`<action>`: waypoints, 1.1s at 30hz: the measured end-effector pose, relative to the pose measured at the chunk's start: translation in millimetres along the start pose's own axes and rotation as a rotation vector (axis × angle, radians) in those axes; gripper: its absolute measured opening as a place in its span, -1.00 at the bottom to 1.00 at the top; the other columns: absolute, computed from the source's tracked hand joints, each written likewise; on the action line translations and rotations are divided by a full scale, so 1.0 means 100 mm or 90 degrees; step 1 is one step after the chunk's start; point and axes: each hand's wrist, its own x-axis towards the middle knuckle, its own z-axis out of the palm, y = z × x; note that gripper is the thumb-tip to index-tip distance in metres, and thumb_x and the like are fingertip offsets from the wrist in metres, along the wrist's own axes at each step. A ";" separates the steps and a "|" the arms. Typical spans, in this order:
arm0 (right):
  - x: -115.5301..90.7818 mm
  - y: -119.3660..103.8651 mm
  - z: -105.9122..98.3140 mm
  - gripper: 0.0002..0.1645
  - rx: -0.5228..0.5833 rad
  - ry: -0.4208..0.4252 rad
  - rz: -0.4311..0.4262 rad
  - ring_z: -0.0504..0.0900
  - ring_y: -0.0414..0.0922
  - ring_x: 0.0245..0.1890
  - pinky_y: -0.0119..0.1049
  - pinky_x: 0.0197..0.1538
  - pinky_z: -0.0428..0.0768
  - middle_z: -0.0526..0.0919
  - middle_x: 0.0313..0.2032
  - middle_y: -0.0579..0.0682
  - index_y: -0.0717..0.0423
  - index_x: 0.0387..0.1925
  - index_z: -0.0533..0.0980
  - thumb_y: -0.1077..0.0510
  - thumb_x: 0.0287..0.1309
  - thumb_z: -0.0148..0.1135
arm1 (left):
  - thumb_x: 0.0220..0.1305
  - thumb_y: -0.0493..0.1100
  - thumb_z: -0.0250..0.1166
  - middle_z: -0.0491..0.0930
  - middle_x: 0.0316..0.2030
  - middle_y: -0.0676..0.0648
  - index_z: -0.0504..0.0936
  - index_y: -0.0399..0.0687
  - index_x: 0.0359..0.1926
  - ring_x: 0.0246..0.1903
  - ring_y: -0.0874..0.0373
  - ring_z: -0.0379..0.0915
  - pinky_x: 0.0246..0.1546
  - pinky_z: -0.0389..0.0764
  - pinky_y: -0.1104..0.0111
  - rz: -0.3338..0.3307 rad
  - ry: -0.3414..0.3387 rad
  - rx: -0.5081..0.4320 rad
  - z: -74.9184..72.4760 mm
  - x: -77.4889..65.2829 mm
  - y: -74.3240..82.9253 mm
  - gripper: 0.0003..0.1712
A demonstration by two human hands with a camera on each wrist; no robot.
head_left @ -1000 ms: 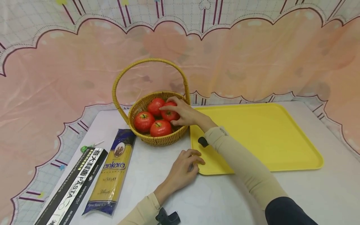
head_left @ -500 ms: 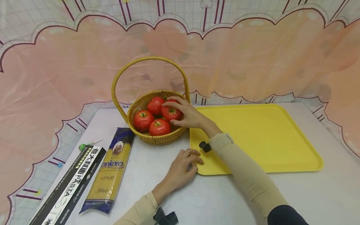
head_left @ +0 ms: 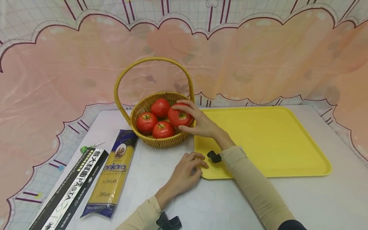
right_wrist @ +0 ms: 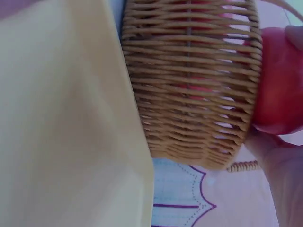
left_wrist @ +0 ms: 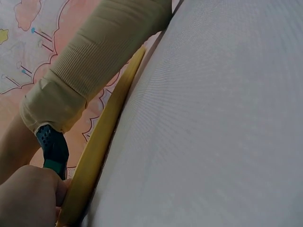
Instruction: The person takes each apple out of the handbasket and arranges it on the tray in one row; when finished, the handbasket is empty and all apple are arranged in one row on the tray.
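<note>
My right hand point(head_left: 201, 123) grips a red apple point(head_left: 179, 117), fingers over its top and thumb below. The apple is at the right rim of the wicker basket point(head_left: 165, 142); in the right wrist view this held apple point(right_wrist: 281, 85) stands above the rim. Three more red apples, including a front apple point(head_left: 163, 130), lie in the basket. My left hand point(head_left: 187, 171) rests at the near left corner of the yellow tray point(head_left: 264, 143), its fingers loosely bent over the edge. The left wrist view shows that hand point(left_wrist: 31, 196) right at the tray's rim.
Left of the basket lie a packet of spaghetti point(head_left: 110, 175), a black and white pasta box point(head_left: 72, 188) and a small green-headed thing with a white stick point(head_left: 84, 149). The basket's tall handle point(head_left: 153, 59) arches over the apples. A patterned cloth point(head_left: 258, 64) hangs behind.
My right hand has moved right and toward the camera, bringing the apple up from among the others to the basket's right rim. My left hand has stayed at the tray's corner.
</note>
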 end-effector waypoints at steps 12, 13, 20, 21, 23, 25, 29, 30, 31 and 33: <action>-0.14 -0.31 -0.27 -0.29 0.057 0.027 0.035 0.29 -0.10 0.13 -0.30 -0.05 0.53 0.13 0.20 0.14 0.17 0.16 0.27 0.27 -0.10 0.28 | 0.05 -0.27 0.05 0.46 -0.09 0.14 0.60 0.23 -0.34 -0.24 0.25 0.25 -0.24 0.36 0.44 -0.014 -0.022 -0.010 0.00 -0.01 0.01 -0.70; -0.16 -0.30 -0.29 -0.29 0.059 0.029 0.044 0.31 -0.10 0.11 -0.31 -0.06 0.54 0.13 0.20 0.16 0.16 0.16 0.26 0.26 -0.09 0.28 | 0.05 -0.27 0.05 0.46 -0.09 0.15 0.60 0.23 -0.34 -0.24 0.26 0.25 -0.24 0.36 0.44 -0.015 -0.022 -0.009 0.00 -0.01 0.01 -0.70; -0.24 -0.26 -0.41 -0.30 0.047 0.035 0.102 0.33 -0.12 0.09 -0.30 -0.11 0.55 0.13 0.22 0.14 0.09 0.17 0.27 0.21 -0.07 0.27 | 0.07 -0.27 0.07 0.46 -0.09 0.17 0.60 0.24 -0.35 -0.24 0.29 0.25 -0.27 0.34 0.46 -0.017 -0.013 -0.007 0.01 -0.01 0.01 -0.72; -0.25 -0.25 -0.42 -0.29 0.044 0.035 0.108 0.33 -0.12 0.10 -0.29 -0.12 0.55 0.13 0.23 0.13 0.08 0.18 0.27 0.20 -0.07 0.27 | 0.07 -0.27 0.07 0.46 -0.09 0.17 0.60 0.24 -0.36 -0.24 0.30 0.24 -0.28 0.34 0.47 -0.017 -0.011 -0.006 0.01 -0.01 0.01 -0.72; -0.27 -0.24 -0.44 -0.29 0.037 0.035 0.122 0.33 -0.11 0.09 -0.28 -0.13 0.55 0.14 0.23 0.11 0.06 0.18 0.26 0.19 -0.07 0.27 | 0.06 -0.27 0.08 0.45 -0.09 0.19 0.61 0.24 -0.36 -0.25 0.33 0.23 -0.30 0.32 0.49 -0.021 -0.009 -0.006 0.01 0.00 0.01 -0.72; -0.30 -0.22 -0.46 -0.28 0.035 0.036 0.135 0.32 -0.10 0.10 -0.26 -0.13 0.54 0.14 0.23 0.08 0.04 0.19 0.25 0.18 -0.06 0.27 | 0.06 -0.28 0.08 0.45 -0.09 0.19 0.61 0.24 -0.37 -0.26 0.34 0.22 -0.30 0.31 0.49 -0.023 -0.009 -0.008 0.01 0.00 0.01 -0.72; -0.33 -0.19 -0.50 -0.28 0.033 0.038 0.160 0.32 -0.08 0.10 -0.23 -0.13 0.53 0.15 0.21 0.03 0.01 0.20 0.23 0.17 -0.04 0.26 | 0.06 -0.28 0.08 0.45 -0.09 0.19 0.61 0.23 -0.37 -0.26 0.34 0.22 -0.31 0.31 0.49 -0.024 -0.010 -0.013 0.00 -0.01 0.02 -0.72; -0.34 -0.18 -0.52 -0.27 0.034 0.037 0.166 0.32 -0.08 0.09 -0.22 -0.13 0.53 0.15 0.21 0.03 0.01 0.21 0.22 0.17 -0.04 0.25 | 0.06 -0.28 0.09 0.45 -0.09 0.19 0.61 0.23 -0.37 -0.27 0.34 0.22 -0.31 0.31 0.49 -0.023 -0.009 -0.013 0.01 -0.01 0.02 -0.72; -0.35 -0.16 -0.53 -0.27 0.035 0.036 0.172 0.32 -0.08 0.09 -0.21 -0.12 0.53 0.16 0.20 0.02 0.02 0.21 0.22 0.17 -0.03 0.25 | 0.06 -0.28 0.08 0.45 -0.09 0.18 0.61 0.23 -0.37 -0.27 0.33 0.22 -0.31 0.31 0.49 -0.020 -0.010 -0.014 0.01 -0.01 0.02 -0.72; -0.36 -0.15 -0.55 -0.28 0.038 0.035 0.187 0.33 -0.08 0.07 -0.20 -0.12 0.54 0.18 0.18 0.01 0.00 0.21 0.22 0.16 -0.02 0.25 | 0.07 -0.28 0.08 0.46 -0.09 0.17 0.61 0.22 -0.37 -0.27 0.31 0.23 -0.31 0.31 0.49 -0.016 -0.010 -0.016 0.01 -0.01 0.02 -0.72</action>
